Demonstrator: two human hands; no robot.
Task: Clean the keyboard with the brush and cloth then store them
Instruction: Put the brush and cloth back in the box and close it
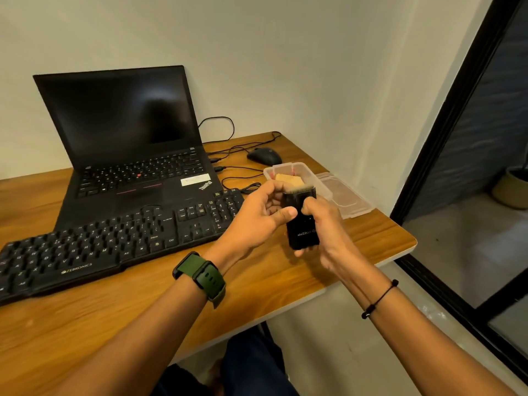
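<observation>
Two hands point(263, 215) point(323, 232) around one black brush point(303, 227), beside one keyboard point(114, 238).

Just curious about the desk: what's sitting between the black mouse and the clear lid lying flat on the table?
In the head view, an open clear plastic container sits between the mouse and the lid, with a tan cloth inside.

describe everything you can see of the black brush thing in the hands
The brush is a flat, black, rectangular block that looks like plastic, with pale lettering on its lower face and what looks like a strip of bristles along its top edge. It is held roughly upright in the air beyond the table's edge. The left hand pinches its upper part, and the right hand grips its side and cradles its bottom.
</observation>
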